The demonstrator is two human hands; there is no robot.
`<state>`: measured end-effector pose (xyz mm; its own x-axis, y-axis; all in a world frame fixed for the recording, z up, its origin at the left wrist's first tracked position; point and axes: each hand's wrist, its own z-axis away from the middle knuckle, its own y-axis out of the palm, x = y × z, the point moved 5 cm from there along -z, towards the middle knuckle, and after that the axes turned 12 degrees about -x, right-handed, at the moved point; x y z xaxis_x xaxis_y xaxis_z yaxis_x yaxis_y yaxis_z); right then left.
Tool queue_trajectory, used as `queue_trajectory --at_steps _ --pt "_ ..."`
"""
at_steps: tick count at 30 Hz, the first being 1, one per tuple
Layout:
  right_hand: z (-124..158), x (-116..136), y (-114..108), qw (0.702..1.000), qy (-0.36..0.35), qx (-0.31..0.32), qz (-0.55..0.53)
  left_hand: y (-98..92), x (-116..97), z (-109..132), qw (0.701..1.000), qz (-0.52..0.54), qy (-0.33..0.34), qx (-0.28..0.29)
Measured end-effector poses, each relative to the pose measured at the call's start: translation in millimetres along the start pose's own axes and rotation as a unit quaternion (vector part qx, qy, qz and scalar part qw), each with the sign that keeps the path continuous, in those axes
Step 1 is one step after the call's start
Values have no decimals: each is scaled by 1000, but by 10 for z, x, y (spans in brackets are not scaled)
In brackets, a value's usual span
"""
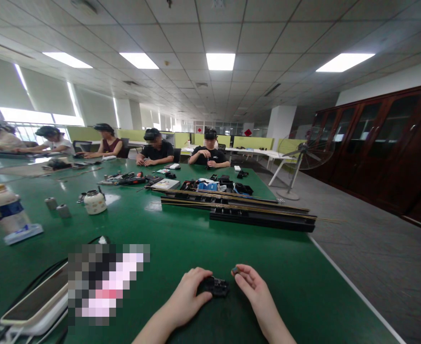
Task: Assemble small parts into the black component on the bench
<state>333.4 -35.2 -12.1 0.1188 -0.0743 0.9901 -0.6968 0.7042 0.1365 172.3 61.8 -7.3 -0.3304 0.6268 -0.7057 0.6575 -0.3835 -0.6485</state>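
On the green table (181, 248), near its front edge, lies a small black plastic part (219, 286) with fine details along its upper side; its exact kind cannot be told. My left hand (190, 294) grips its left end between thumb and fingers. Just right of it, my right hand (249, 284) pinches a small greyish piece (235, 271) with a brownish edge. That piece is held slightly above and apart from the black part. What it is remains too small to make out.
Long black rails (260, 220) with thin brass-coloured rods lie ahead. To the left are a phone (34, 296) with cables, a bottle (5, 210), a white jar (94, 202) and two grey blocks (63, 210). Tools (131, 179) lie farther back; several people sit beyond.
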Motion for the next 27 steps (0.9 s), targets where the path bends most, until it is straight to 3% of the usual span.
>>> queue_trajectory --at_steps 27 --pt "-74 -70 -123 991 40 -65 -109 -8 -25 -9 1000 -4 6 -1"
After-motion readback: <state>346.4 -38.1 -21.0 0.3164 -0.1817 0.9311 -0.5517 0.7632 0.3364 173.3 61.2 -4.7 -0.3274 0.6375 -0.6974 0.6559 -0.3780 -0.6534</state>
